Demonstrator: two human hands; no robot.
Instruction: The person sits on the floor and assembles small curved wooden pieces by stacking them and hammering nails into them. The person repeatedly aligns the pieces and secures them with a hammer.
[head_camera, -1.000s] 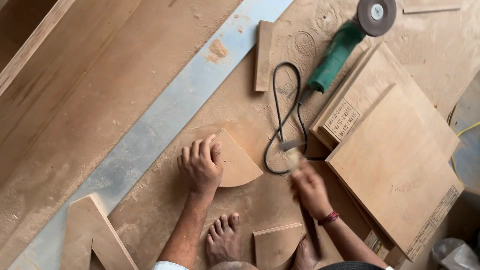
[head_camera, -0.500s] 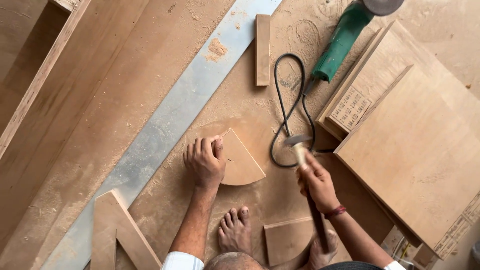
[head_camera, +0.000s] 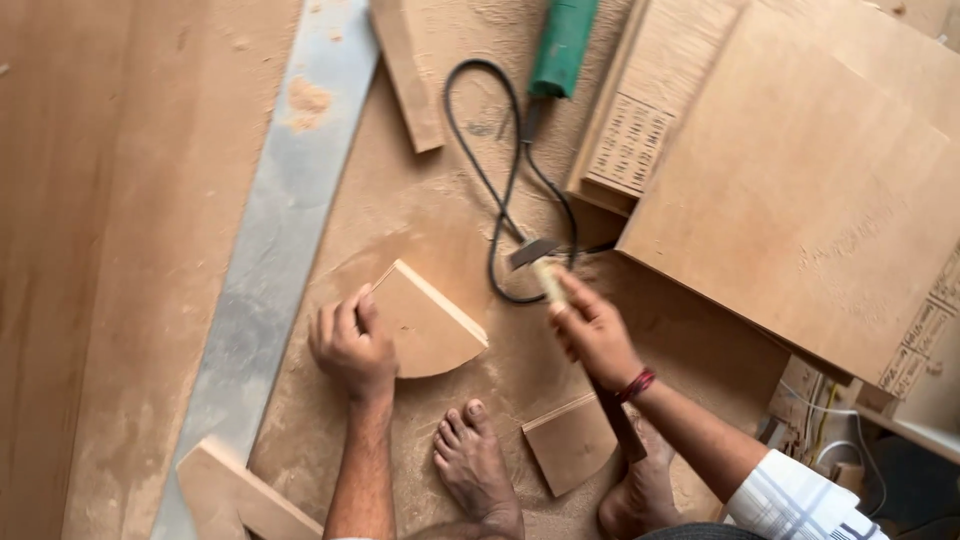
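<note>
Quarter-round board (head_camera: 432, 325): pale plywood, two straight edges and one curved, a raised strip along the upper straight edge; lying flat on the dusty floor (head_camera: 420, 210) just above the bare foot (head_camera: 475, 460).
Left hand (head_camera: 350, 345): grip spread flat, fingers curled over the board's left corner, pressing it down.
Right hand (head_camera: 592, 330): grip wrapped tight round a hammer (head_camera: 560, 300); pale wooden shaft poking out above the fist, dark metal head (head_camera: 532, 252) at the tip, blurred (exact shape hard to make out).
Red thread band (head_camera: 637, 384): round the right wrist, with a dark reddish strip running down from under it, too unclear to identify.
Second quarter-round (head_camera: 570, 442): same plywood, partly covered by the right forearm.
Floor: sawdust-coated sheet wood, grainy and matt.
Metal straightedge (head_camera: 280, 230): long, grey, dust-smeared, running diagonally, cut off at top and bottom.
Power tool (head_camera: 562, 45): green body, cut off by the top edge; black cord (head_camera: 490, 180) looping beside the hammer head.
Stacked plywood sheets (head_camera: 800, 180): large, smooth, right side, running out of view.
</note>
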